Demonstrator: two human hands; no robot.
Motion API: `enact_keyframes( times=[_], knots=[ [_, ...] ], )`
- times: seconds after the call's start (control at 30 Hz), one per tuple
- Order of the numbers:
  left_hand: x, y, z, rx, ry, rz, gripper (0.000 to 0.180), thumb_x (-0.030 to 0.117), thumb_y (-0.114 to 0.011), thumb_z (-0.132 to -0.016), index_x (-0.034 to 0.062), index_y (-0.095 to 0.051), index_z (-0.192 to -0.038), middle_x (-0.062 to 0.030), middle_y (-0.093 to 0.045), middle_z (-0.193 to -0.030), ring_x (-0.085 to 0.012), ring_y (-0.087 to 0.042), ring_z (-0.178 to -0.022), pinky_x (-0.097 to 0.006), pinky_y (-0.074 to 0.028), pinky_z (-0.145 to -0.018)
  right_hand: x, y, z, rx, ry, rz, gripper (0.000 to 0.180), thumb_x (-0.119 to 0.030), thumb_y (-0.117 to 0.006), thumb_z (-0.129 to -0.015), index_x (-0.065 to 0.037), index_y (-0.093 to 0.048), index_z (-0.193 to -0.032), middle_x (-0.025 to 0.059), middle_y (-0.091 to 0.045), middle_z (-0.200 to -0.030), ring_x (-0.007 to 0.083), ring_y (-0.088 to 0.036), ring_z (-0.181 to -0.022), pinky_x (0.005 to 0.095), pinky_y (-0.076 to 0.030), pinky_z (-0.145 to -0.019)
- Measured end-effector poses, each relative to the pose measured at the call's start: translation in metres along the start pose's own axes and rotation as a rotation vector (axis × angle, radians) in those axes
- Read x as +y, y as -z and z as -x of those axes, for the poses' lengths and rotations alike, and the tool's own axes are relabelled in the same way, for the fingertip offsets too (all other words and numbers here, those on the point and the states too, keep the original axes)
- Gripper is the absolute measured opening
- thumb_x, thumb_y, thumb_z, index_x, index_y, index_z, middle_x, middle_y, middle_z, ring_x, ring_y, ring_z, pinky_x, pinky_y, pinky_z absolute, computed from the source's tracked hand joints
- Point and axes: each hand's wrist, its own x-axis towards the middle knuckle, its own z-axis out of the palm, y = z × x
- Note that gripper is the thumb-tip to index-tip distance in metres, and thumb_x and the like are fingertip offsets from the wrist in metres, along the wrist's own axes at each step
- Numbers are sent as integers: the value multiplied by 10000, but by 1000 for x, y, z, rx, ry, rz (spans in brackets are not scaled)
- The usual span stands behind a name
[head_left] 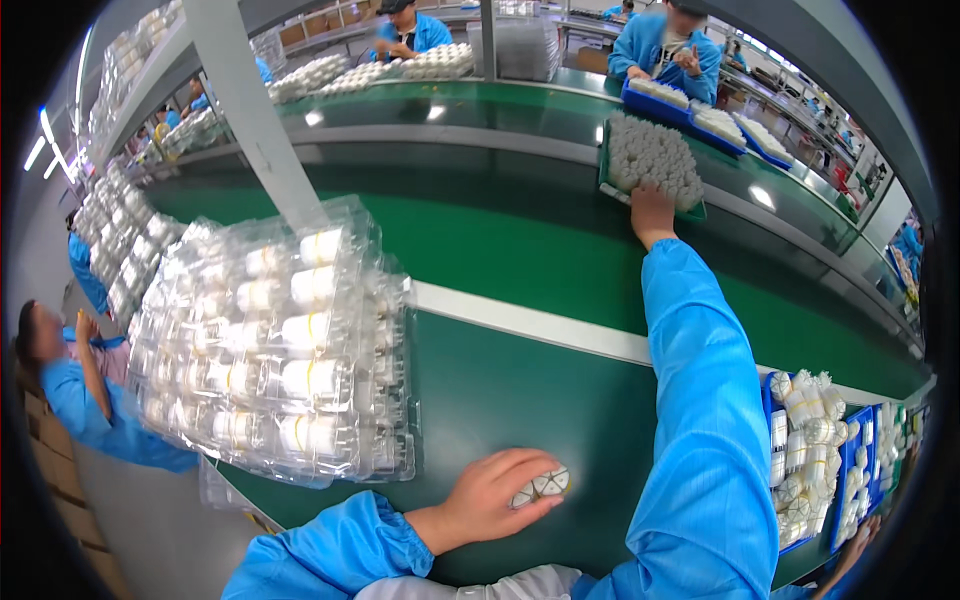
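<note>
My left hand [490, 505] rests low over the green tabletop, its fingers closed around small white cylindrical parts [541, 487]. Their round ends show a spoke-like pattern; at least two are visible. My right arm stretches far across the conveyor. At its end my right hand [653, 212] is closed at the near rim of a green tray [610, 188], with the fingertips hidden against the contents. That tray is packed with greyish-white bristly parts [655, 158] and sits askew at the belt's far side.
Stacked clear plastic trays [270, 350] of white cylinders stand at left, beside a grey post [250, 110]. Blue bins [845, 480] with banded white parts are at right. A white rail [530, 322] borders the green belt [480, 240]. Co-workers in blue sit opposite and at left.
</note>
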Motion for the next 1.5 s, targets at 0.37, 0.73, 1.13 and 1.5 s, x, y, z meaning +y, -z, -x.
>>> enact_keyframes(
  times=[0.37, 0.73, 1.13, 1.5],
  knots=[
    [-3, -4, -5, 46, -25, -6, 418, 174, -837, -796, 57, -674, -1163, -149, -700, -1120, -341, -701, -984, -404, -575, -850, -1, 112, 76, 31, 274, -165, 112, -56, -581, -846, -25, -680, -888, 179, -638, -971, 372, -678, -867, 481, -565, -756],
    [1, -7, 2, -8, -212, -39, 423, 136, -827, -776, 63, -669, -1162, -137, -696, -1114, -333, -689, -991, -410, -567, -852, -44, 295, 300, -41, 346, -381, 203, 19, -615, -738, -9, -643, -937, 107, -593, -992, 311, -583, -954, 402, -505, -844],
    [-13, -1, -11, 139, -130, 71, 395, 332, -463, -1059, 37, -668, -1224, -165, -654, -1218, -355, -577, -1173, -436, -429, -1049, 42, 318, 397, 26, -287, -535, 288, 40, -614, -804, -19, -663, -1082, 160, -690, -1097, 390, -667, -1017, 453, -543, -890],
    [-41, 19, -22, 42, 27, -361, 547, 418, -298, -1110, 77, -722, -1154, -116, -694, -1201, -344, -547, -1200, -453, -383, -1047, 43, 263, 335, -7, -263, -646, 283, -21, -591, -845, -10, -673, -1116, 222, -683, -1090, 418, -660, -1014, 474, -539, -892]
  ],
)
